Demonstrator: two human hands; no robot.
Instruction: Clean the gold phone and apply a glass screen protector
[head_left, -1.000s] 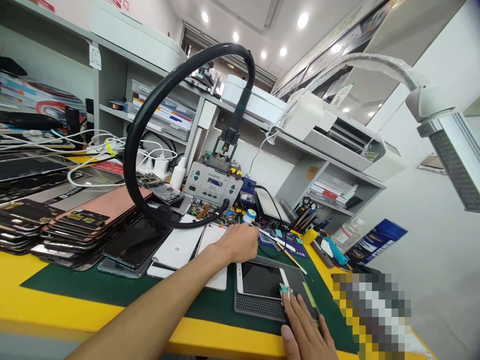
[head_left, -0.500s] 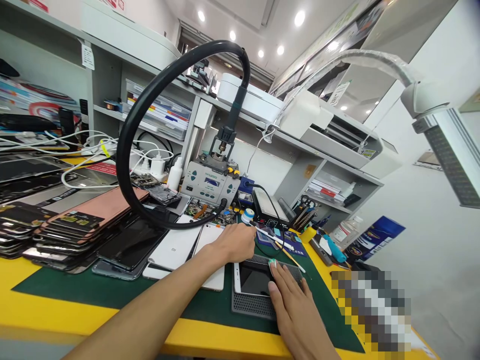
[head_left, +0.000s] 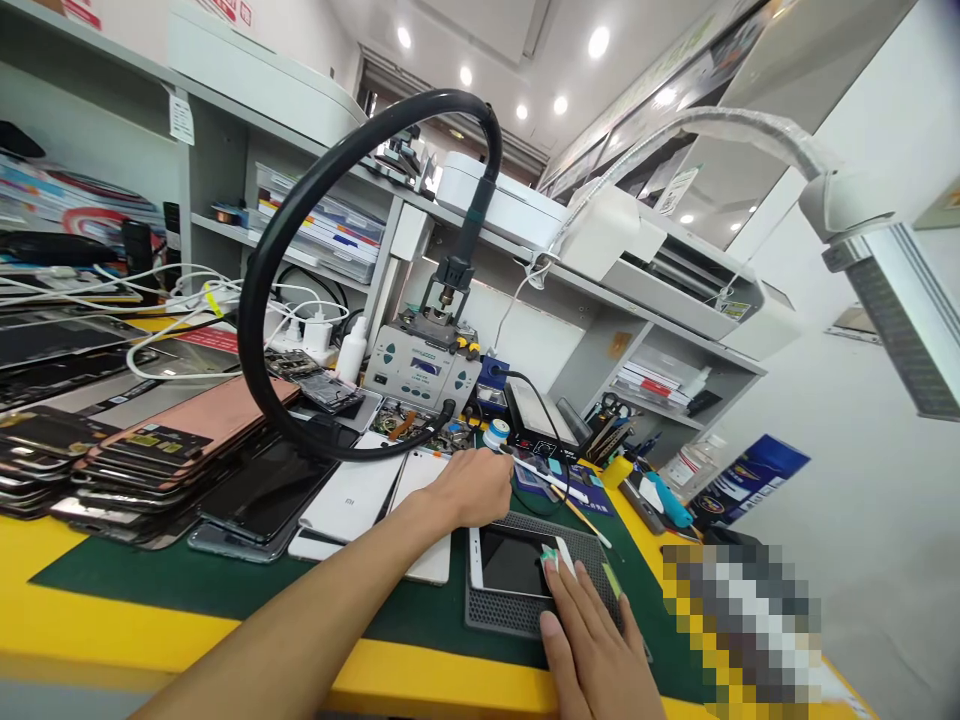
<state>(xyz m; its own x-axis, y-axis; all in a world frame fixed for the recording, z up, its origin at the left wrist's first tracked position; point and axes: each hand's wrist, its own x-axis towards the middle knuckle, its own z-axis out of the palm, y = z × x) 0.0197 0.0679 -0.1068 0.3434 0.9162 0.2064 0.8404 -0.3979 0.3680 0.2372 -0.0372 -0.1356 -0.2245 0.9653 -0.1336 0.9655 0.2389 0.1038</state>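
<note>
The phone (head_left: 504,562) lies screen up in the lower middle of the frame, on a grey honeycomb pad (head_left: 495,616) that rests on the green mat (head_left: 409,622) over the yellow surface (head_left: 442,672). The right hand (head_left: 596,640), at the lower right of centre, is mostly open, its fingers stretched out and close together; the fingertips press a small white-and-green wipe (head_left: 551,554) against the right part of the screen. The left hand (head_left: 480,487), reaching in from the lower left, is curled into a loose fist at the phone's upper left edge; whether it grips anything cannot be told, since the fingers are turned away. Just beyond it, toward the centre of the frame, are a small jar (head_left: 496,433) with a blue-and-white lid and a white pen-like tool (head_left: 553,478), with a swab (head_left: 581,516) near the pad's upper right edge. To the left of the left hand lie white phone backs (head_left: 351,500), partly behind the forearm, and a stack of phone parts (head_left: 176,440) farther left. A grey station (head_left: 420,368) with a thick black hose (head_left: 259,300) stands in the middle of the frame.
</note>
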